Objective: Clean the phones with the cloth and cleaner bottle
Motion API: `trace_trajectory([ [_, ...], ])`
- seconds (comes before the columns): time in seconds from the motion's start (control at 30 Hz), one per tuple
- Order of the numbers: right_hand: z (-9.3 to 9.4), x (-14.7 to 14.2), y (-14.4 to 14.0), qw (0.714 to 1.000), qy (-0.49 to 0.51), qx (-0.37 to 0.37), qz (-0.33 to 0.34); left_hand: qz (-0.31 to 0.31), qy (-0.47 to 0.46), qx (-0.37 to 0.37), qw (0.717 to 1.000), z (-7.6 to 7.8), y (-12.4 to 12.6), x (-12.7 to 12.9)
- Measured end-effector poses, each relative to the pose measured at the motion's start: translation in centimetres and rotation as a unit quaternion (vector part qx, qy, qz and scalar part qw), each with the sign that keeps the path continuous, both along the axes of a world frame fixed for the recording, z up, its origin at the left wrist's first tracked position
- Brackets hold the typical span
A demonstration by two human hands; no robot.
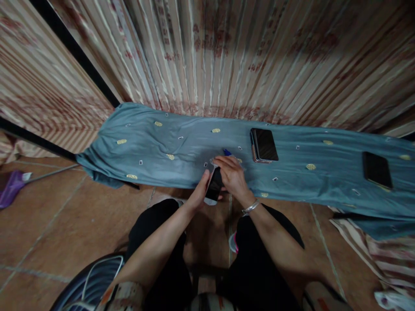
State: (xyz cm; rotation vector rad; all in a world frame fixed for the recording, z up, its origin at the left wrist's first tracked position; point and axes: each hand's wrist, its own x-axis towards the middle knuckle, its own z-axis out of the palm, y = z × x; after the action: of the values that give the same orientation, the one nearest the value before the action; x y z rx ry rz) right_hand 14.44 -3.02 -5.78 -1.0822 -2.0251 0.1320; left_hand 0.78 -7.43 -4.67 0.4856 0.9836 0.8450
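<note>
A smartphone (214, 186) with a black screen and white ends is tilted over the front edge of the cloth-covered bench. My left hand (201, 188) is closed around its sides, thumb along the left edge. At the phone's upper end, my right hand (232, 172) has its fingers bent and pressed together. A small pale, see-through bit (212, 161) shows by those fingertips; what they grip is too small to tell. Just behind the right hand a blue pointed object (227, 152) peeks out, mostly hidden. A silver bracelet (250, 207) circles the right wrist.
Right of my hands lies a stack of phones (266, 144) on the blue-green cloth (188, 147). Another dark phone (377, 170) lies farther right. A striped curtain (207, 56) hangs behind. A round dark basket-like object (97, 280) and a purple dustpan-like thing (12, 188) are on the floor.
</note>
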Motion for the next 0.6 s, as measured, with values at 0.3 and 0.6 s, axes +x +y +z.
trace_trajectory([
  [0.3, 0.7, 0.2, -1.9, 0.995, -0.094, 0.027, 0.023, -0.002, 0.009, 0.019, 1.0, -0.9, 0.1, -0.1],
  [0.6, -0.1, -1.4, -4.1, 0.991, -0.095, 0.029, 0.089, 0.13, -0.175, -0.04, 0.975, -0.2, 1.2, 0.3],
])
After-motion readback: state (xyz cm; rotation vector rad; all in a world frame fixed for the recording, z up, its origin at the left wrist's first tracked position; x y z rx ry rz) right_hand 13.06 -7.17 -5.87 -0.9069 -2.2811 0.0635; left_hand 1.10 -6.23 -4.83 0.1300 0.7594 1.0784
